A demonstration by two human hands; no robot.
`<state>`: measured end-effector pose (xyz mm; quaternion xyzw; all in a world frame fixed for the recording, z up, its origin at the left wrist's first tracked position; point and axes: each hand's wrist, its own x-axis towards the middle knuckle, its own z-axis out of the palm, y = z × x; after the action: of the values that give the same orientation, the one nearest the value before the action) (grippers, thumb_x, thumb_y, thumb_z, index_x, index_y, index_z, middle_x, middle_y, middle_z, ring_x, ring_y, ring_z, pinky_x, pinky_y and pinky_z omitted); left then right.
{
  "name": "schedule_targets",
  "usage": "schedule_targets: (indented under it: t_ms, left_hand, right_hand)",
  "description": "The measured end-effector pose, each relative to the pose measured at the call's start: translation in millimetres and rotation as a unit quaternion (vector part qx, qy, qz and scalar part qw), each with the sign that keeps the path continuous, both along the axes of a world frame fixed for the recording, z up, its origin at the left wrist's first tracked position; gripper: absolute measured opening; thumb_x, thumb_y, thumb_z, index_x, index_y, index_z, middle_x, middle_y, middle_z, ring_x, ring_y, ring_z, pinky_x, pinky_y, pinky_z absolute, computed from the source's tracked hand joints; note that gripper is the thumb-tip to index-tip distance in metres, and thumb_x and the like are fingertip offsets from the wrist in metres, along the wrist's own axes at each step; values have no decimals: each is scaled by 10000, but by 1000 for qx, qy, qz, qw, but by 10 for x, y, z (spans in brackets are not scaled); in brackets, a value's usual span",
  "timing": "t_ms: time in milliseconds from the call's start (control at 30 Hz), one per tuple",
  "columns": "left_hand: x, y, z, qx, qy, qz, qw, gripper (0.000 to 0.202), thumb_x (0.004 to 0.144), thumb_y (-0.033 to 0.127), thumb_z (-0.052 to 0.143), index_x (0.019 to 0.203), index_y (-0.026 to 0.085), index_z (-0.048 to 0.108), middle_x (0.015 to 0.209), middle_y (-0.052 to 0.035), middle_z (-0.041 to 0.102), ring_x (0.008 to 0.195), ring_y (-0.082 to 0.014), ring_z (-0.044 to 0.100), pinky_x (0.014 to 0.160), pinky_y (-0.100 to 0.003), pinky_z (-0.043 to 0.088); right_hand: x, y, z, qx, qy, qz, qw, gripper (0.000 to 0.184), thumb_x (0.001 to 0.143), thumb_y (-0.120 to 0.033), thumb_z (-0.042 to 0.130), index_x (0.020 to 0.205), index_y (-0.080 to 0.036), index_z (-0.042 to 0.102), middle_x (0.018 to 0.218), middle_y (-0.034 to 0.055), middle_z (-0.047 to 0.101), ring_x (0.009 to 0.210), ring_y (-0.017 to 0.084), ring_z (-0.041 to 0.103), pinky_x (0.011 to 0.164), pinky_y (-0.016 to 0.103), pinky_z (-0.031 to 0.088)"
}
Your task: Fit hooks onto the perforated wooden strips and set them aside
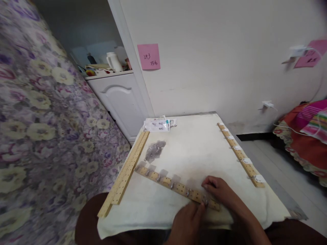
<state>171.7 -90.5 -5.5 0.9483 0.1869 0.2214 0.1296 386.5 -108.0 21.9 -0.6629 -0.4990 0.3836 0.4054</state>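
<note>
A perforated wooden strip lies slantwise across the cloth-covered table, with several small shiny metal pieces and clear plastic tabs along it. My left hand is closed at the strip's near edge, its fingertips at the metal piece closest to the right end. Just beyond that end, my right hand has its fingers curled and pinched together; whatever is between them is too small to make out. A pile of small clear plastic packets sits past the strip's far left end.
Two more perforated strips lie side by side along the table's left edge. Another strip with white tags runs down the right side. Printed packages rest at the back left corner. A floral curtain hangs at left; a wall stands behind.
</note>
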Motion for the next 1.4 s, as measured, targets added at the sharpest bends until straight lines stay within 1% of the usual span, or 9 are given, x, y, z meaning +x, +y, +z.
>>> schedule_targets:
  t_ms: [133,300,400,567,733,900,1000,1267,1400]
  left_hand:
    - [35,-8,94,73,44,9,996,392,923,219,386,1315,211,400,780,-42,632,660,-169,584,576,-248,486]
    - [52,-15,187,40,60,10,997,346,933,236,389,1273,217,451,825,-48,659,685,-178,614,593,-252,486]
    - [32,-9,156,35,50,0,998,376,924,238,397,1293,199,452,882,-82,672,725,-205,629,609,-277,492]
    - [31,-1,89,39,37,0,999,402,922,213,395,1322,204,436,887,-83,679,719,-205,633,608,-278,487]
    - [51,-2,104,42,37,-1,998,403,906,206,414,1309,193,437,881,-96,680,715,-222,641,589,-294,502]
    - [55,8,94,60,19,-8,998,433,904,189,414,1336,197,386,873,-93,675,718,-201,635,594,-285,521]
    - [60,10,91,70,20,-4,997,386,919,185,403,1305,190,413,882,-93,677,736,-203,647,606,-288,533]
    - [42,27,95,47,41,-23,998,472,896,191,451,1358,156,365,1002,-135,679,833,-236,664,659,-320,553]
    - [38,29,115,45,38,-20,998,460,905,170,437,1360,183,375,1009,-124,679,828,-218,661,670,-299,550]
  right_hand:
    - [4,-9,-9,-3,8,6,1000,107,752,-253,558,724,-172,622,636,-7,586,641,149,515,600,253,383]
    - [3,-46,13,-12,21,12,1000,100,743,-260,582,757,-170,624,612,-23,563,601,132,488,561,243,358]
    - [10,-60,14,-19,31,17,999,109,717,-254,611,789,-173,626,633,-25,574,607,132,497,564,243,366]
    - [6,-59,18,-28,40,19,999,193,645,-189,643,836,-173,621,642,-36,557,622,133,499,575,243,370]
    - [-9,-56,26,-27,51,13,998,198,634,-158,632,830,-173,613,648,-39,545,627,128,494,575,238,369]
    - [3,-42,-41,-24,56,12,998,204,620,-164,650,821,-179,619,638,-42,551,627,131,501,575,237,372]
    - [3,-29,-78,-31,64,7,997,211,605,-160,653,811,-184,613,620,-48,546,606,127,497,559,234,364]
    - [4,-17,-107,-33,81,8,996,217,592,-187,674,803,-180,621,641,-35,559,615,127,496,562,235,367]
    - [-4,-36,-76,-22,58,13,998,211,610,-208,670,815,-178,627,667,-29,564,643,136,503,588,244,377]
